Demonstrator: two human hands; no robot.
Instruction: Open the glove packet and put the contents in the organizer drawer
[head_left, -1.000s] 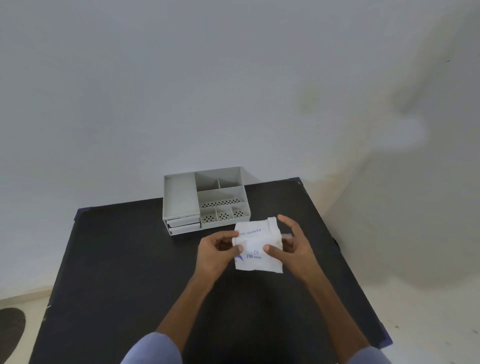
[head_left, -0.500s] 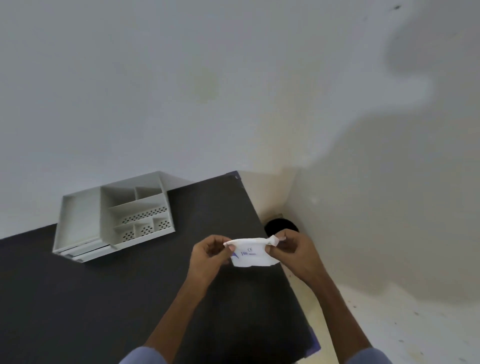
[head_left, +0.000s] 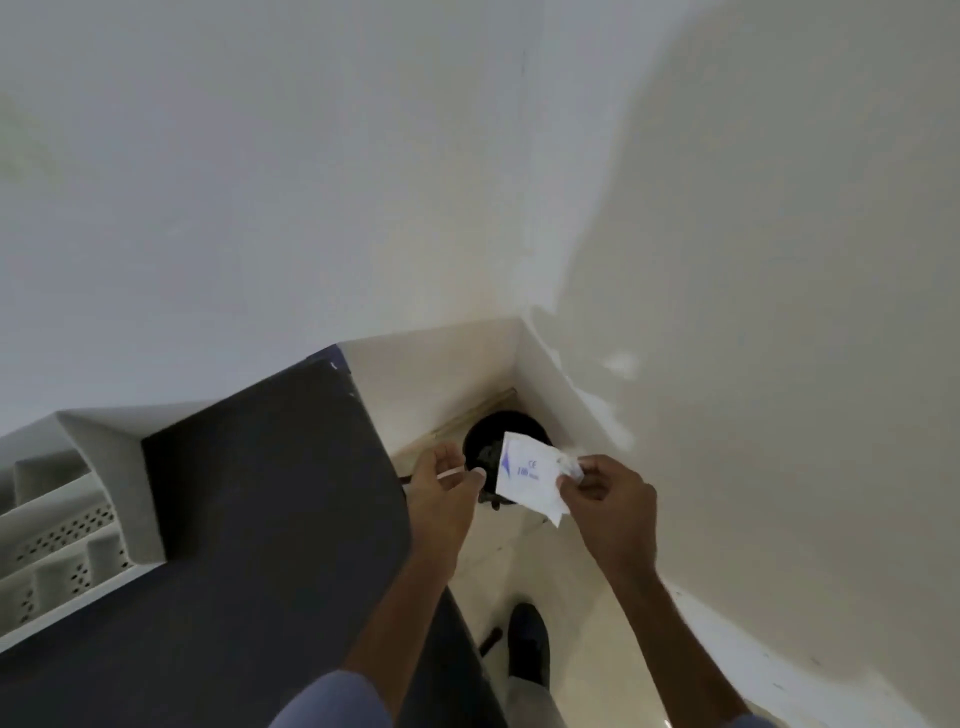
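The white glove packet (head_left: 524, 475) with blue print hangs from my right hand (head_left: 605, 493), which pinches its upper right corner, past the table's right edge. My left hand (head_left: 449, 480) is a short way to its left, pinching a thin white torn-off strip (head_left: 451, 472) between thumb and fingers. Both hands hover above a black round bin (head_left: 483, 441) on the floor. The grey organizer (head_left: 67, 519), with open compartments and perforated walls, stands at the far left on the black table (head_left: 270, 493); its drawers are out of sight.
White walls meet in a corner just behind the bin. My dark shoe (head_left: 529, 644) stands on the pale floor beside the table's right edge.
The view has swung right, off the table toward the bin. My hands have parted: the left now holds a torn strip and the packet hangs from the right hand alone.
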